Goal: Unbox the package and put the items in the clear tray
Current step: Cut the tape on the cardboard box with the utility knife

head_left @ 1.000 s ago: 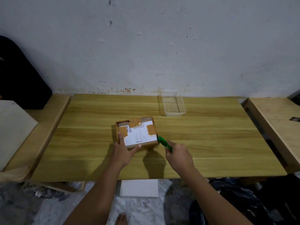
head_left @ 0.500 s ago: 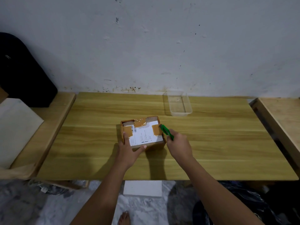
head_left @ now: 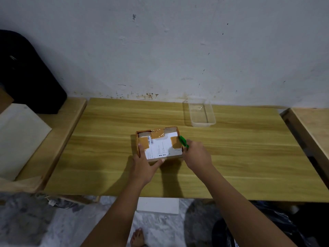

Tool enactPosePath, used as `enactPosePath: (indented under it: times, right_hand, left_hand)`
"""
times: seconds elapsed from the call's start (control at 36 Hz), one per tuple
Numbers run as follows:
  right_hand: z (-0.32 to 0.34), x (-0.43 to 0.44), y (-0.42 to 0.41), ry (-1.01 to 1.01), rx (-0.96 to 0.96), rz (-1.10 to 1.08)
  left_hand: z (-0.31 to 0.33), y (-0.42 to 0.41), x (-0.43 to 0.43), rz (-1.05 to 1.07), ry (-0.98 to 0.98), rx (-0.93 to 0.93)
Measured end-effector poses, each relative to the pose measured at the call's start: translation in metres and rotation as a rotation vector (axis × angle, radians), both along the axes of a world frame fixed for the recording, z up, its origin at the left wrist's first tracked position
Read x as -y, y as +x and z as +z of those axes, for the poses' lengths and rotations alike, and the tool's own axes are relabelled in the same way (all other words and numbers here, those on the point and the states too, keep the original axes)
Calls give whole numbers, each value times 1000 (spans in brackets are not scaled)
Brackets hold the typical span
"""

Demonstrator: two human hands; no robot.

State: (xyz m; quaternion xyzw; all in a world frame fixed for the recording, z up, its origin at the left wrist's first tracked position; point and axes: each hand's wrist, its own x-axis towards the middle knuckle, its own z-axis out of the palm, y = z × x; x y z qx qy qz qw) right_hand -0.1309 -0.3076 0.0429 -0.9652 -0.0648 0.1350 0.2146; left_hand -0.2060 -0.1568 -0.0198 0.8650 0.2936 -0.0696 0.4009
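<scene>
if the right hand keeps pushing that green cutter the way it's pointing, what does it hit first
Most likely the far right corner of the cardboard box. The right hand holds the green cutter angled up and left along the box's right edge. Past it, bare table, then the wall; depth is unclear.

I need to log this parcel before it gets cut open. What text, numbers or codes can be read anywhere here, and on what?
White shipping label on the cardboard box: printed lines and a bold dark line near its bottom edge, all too blurred to read.
Barcode at the label's left edge: bars visible, digits illegible.
Green cutter, clear tray, wall: no text visible.
</scene>
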Motion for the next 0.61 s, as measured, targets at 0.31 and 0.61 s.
enactPosePath:
  times: [0.31,0.61]
  right_hand:
    - [6,11,-12,-8,-13,9]
    - [-13,26,-40,-49,63,64]
  left_hand:
    - [3,0,1,-8,34,-16]
    - [1,0,-1,-3,9,-19]
